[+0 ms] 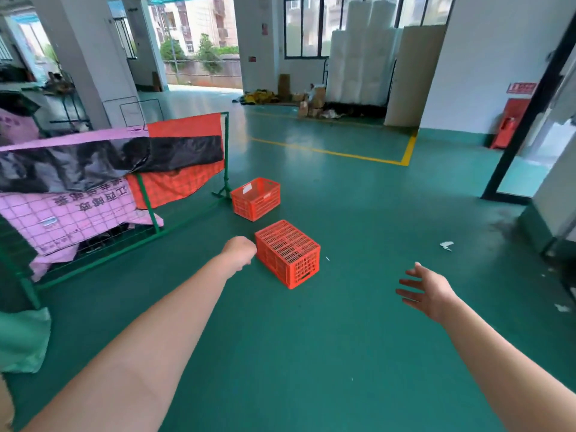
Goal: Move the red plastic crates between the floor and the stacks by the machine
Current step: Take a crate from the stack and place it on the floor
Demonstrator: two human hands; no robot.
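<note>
Green floor (343,353): nearer crate (288,254) lies upturned.
It is closely flanked on its left by the curled, empty left grip (240,252); the spread right grip (427,291) is seen well apart.

Bright daylight from far windows (311,26) and open doorway (199,42); floor (343,338) glare; soft, wide-angle edge distortion

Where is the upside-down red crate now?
In the head view the upside-down crate lies on the green floor near centre, just right of the left hand, with the upright crate behind it beside the fence.
</note>
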